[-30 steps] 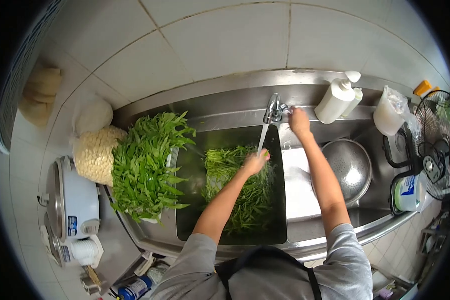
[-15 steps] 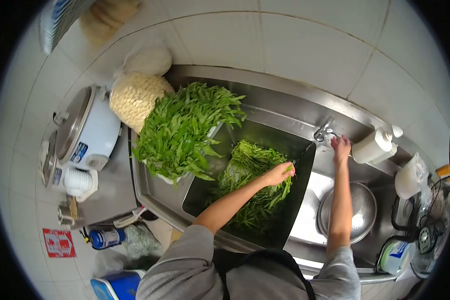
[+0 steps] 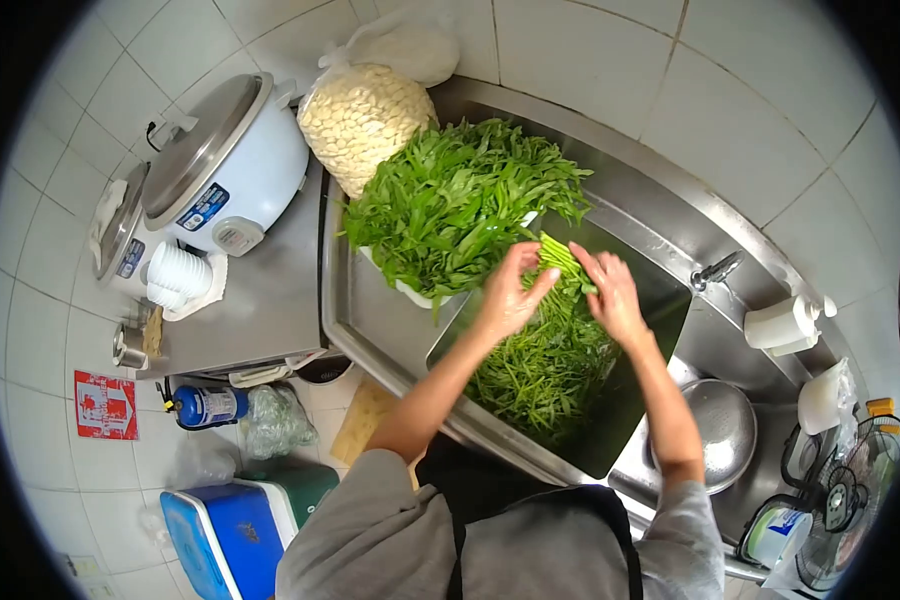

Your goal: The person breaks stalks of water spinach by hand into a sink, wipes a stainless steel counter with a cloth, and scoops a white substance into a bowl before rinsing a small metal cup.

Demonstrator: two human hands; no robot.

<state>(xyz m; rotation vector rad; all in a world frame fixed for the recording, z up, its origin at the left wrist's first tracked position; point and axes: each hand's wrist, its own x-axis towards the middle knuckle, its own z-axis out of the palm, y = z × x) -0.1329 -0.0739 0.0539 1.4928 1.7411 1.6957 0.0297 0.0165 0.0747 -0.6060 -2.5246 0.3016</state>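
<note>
My left hand (image 3: 510, 295) and my right hand (image 3: 615, 298) meet at a bunch of leafy greens (image 3: 562, 258), its pale stem ends turned up between them. My left fingers and thumb curl at the left side of the stems. From the right, my right hand closes round the bunch; some of its fingers are hidden. Below lie more loose greens (image 3: 540, 380) in the water of a deep sink basin (image 3: 638, 400). Just beyond my left hand, a big heap of leafy greens (image 3: 460, 205) fills a white container (image 3: 415, 293), mostly covered by leaves.
A tap (image 3: 718, 270) and a metal colander (image 3: 720, 430) are at the right basin. White bottles (image 3: 780, 325) stand on the ledge. Left are a bag of pale pieces (image 3: 365, 115), a rice cooker (image 3: 230, 165) and stacked white cups (image 3: 178, 275). A fan (image 3: 840, 505) is far right.
My right hand has left the tap and come to the bunch. My left hand has raised the bunch, stem ends now up. The view has shifted, bringing the rice cooker and blue cooler further in.
</note>
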